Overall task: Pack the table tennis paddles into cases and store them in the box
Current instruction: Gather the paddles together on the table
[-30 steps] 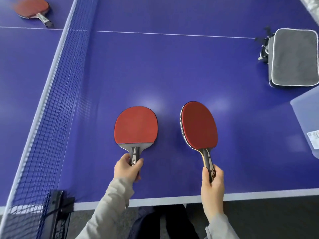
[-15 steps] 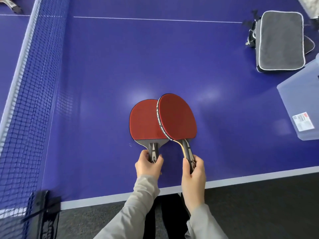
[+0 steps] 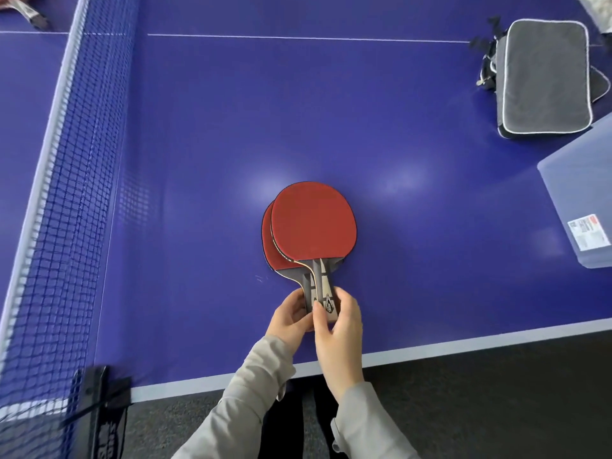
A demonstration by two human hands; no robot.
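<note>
Two red-faced paddles lie stacked on the blue table, the upper paddle (image 3: 313, 220) almost covering the lower paddle (image 3: 269, 246), whose left rim shows. Their handles overlap near the front edge. My left hand (image 3: 289, 314) holds the handles from the left and my right hand (image 3: 337, 321) pinches the upper handle from the right. A grey case (image 3: 543, 77) with white piping lies at the far right. A translucent box (image 3: 583, 200) stands at the right edge, partly cut off.
The net (image 3: 56, 180) runs along the left with its clamp post (image 3: 99, 412) at the near corner. Beyond the net, a third paddle's handle (image 3: 31, 13) shows at the top left. Dark floor lies beyond the table's white front edge (image 3: 463, 342).
My right hand has slid its paddle left onto the one in my left hand, so the two now lie stacked with handles together. Both hands have come close together.
</note>
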